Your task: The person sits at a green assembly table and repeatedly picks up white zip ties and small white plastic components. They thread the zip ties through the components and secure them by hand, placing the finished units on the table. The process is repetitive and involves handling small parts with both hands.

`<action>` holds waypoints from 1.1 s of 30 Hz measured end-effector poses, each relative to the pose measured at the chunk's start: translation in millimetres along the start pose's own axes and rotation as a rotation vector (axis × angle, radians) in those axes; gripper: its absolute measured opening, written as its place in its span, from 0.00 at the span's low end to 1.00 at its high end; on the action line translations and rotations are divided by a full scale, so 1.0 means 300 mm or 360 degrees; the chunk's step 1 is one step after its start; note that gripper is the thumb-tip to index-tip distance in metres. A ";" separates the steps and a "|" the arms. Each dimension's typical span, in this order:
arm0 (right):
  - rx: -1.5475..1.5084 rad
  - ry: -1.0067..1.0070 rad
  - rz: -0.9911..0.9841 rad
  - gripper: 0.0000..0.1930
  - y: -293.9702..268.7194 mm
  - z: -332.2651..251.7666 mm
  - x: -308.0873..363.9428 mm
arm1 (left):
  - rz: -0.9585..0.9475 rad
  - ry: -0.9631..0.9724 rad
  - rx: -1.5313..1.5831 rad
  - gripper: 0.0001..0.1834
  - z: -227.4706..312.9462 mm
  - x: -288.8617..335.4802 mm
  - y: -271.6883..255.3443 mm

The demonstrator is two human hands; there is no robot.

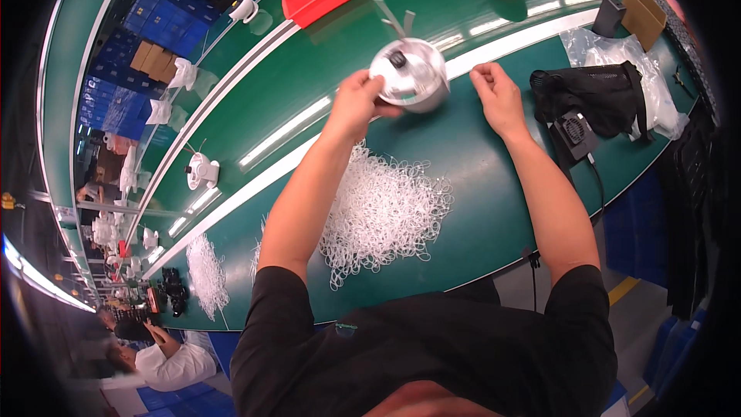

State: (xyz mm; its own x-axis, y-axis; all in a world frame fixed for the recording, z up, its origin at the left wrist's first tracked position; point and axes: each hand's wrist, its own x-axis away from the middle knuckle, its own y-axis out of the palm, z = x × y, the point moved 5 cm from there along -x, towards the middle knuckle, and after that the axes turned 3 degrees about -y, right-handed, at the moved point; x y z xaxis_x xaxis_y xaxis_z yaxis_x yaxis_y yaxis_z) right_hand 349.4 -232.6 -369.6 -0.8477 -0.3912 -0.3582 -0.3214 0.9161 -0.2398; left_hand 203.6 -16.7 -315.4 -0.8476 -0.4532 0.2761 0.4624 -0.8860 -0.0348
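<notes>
"Over the glossy green bench [478,224], what is the left hand [360,102] doing?"

"Its grip is closed on the left side of a round white plastic housing [424,95] with a black knob [397,59]."

"And the right hand [502,102]?"

"To the housing's right, apart from it, fingers bent; I can't tell whether that grip is closed."

"What's nearer the body?"

"A tangled heap of thin white loops [390,216], lying beside the left forearm."

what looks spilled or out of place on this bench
Perhaps the heap of tangled thin white loops on the green bench: it lies loose, uncontained, like a spill. A similar white heap farther left suggests this may be normal.
</notes>
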 end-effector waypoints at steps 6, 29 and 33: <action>0.0281 -0.0019 -0.0309 0.13 0.056 -0.046 0.004 | 0.0556 0.0084 0.0587 0.14 -0.033 -0.247 -0.323; 0.0398 -0.0129 -0.0496 0.10 0.053 -0.015 0.010 | -0.0566 0.0263 -0.1924 0.10 -0.090 0.243 0.207; 0.0439 -0.0173 -0.0513 0.09 0.058 -0.025 0.012 | -0.0520 0.0273 -0.1629 0.11 -0.096 0.234 0.184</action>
State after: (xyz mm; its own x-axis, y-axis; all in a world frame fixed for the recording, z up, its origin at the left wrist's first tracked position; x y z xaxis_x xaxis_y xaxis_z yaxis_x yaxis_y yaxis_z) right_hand 337.5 -217.4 -368.3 -0.6684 -0.6737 -0.3152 -0.4249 0.6937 -0.5816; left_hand 162.0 -100.3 -325.5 -0.9520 -0.1182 0.2822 -0.1606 -0.5921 -0.7897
